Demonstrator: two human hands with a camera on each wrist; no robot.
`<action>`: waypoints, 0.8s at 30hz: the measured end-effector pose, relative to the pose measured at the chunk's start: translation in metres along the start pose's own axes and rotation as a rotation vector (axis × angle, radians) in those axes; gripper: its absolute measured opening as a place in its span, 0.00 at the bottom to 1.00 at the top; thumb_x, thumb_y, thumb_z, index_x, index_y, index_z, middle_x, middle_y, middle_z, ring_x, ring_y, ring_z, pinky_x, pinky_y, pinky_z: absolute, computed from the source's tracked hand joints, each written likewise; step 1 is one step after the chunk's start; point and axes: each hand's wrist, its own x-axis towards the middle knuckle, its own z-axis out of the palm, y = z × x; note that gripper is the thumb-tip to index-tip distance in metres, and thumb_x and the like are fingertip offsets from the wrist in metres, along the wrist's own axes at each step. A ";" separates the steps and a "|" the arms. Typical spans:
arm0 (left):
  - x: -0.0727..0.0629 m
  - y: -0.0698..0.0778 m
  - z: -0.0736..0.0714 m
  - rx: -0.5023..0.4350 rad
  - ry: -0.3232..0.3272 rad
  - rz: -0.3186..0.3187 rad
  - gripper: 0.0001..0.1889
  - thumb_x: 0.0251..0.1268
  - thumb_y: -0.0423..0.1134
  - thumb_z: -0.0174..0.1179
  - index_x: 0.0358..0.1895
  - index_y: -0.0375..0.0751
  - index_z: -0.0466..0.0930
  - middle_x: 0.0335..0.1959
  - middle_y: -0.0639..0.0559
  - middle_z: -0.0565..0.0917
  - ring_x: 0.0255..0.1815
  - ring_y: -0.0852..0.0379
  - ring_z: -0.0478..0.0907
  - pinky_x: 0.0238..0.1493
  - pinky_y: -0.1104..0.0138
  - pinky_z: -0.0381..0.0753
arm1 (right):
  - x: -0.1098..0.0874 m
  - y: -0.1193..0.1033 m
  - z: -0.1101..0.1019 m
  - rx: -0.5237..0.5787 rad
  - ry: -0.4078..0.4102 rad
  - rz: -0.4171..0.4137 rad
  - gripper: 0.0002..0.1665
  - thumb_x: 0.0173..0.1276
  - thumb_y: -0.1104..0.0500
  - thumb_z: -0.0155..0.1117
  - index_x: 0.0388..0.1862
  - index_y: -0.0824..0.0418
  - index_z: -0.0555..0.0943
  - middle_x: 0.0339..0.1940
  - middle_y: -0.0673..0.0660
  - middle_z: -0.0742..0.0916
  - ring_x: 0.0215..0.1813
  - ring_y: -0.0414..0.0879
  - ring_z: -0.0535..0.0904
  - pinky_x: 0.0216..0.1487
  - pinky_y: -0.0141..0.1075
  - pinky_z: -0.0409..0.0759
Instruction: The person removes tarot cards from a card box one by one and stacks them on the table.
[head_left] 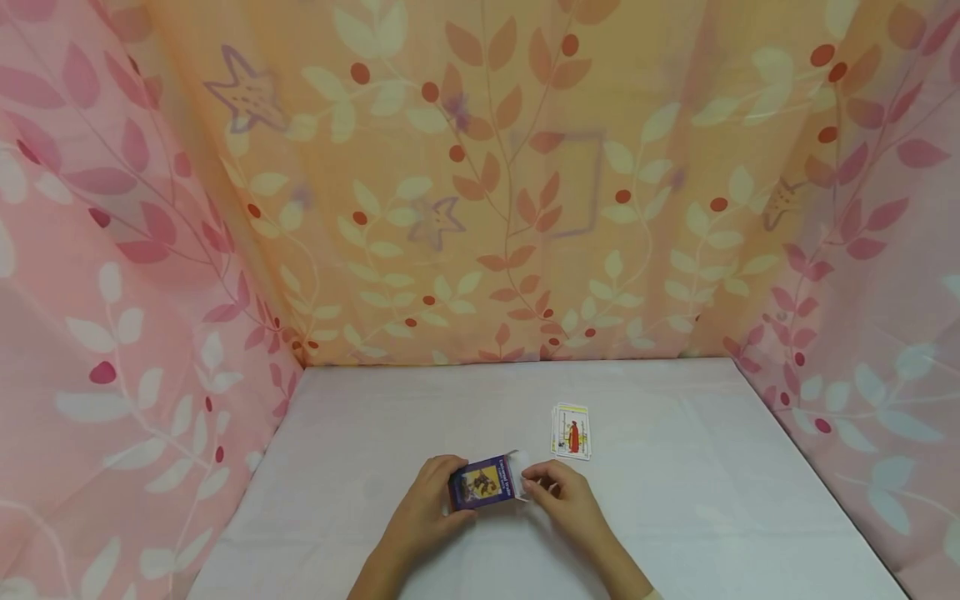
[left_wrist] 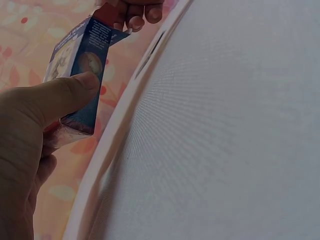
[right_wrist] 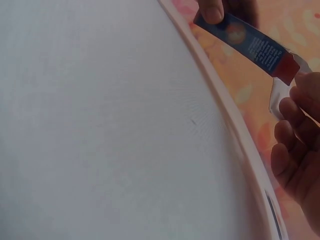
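My left hand (head_left: 432,508) grips a dark blue tarot card box (head_left: 482,484) by its closed end, the thumb along one narrow side in the left wrist view. The box has a picture on its front and is tilted, its opened end to the right. At that end my right hand (head_left: 562,497) pinches the white inner flap (right_wrist: 278,97) between thumb and fingertips. A red side flap (right_wrist: 286,69) stands out beside it in the right wrist view. The inside of the box is hidden. Beyond the right hand lies a small stack of tarot cards (head_left: 572,432), a red-robed figure on top.
A white-covered table (head_left: 390,408) lies under both hands. Behind it hangs an orange leaf-patterned curtain (head_left: 480,275), with pink patterned curtains (head_left: 135,333) at the left and right sides.
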 end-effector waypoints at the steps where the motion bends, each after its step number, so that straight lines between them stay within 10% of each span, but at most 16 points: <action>1: 0.000 0.000 0.000 0.001 0.002 0.002 0.43 0.44 0.52 0.82 0.67 0.50 0.73 0.64 0.62 0.75 0.69 0.59 0.71 0.74 0.60 0.72 | 0.000 0.000 0.001 0.000 0.002 -0.003 0.07 0.67 0.53 0.73 0.42 0.45 0.86 0.36 0.42 0.85 0.38 0.38 0.79 0.37 0.28 0.81; 24: 0.000 0.007 0.001 -0.012 -0.008 0.014 0.43 0.44 0.52 0.82 0.67 0.53 0.72 0.65 0.64 0.74 0.69 0.60 0.71 0.74 0.60 0.72 | -0.001 -0.001 0.008 -0.011 -0.019 0.031 0.10 0.62 0.53 0.77 0.42 0.49 0.86 0.31 0.44 0.85 0.33 0.38 0.78 0.34 0.28 0.81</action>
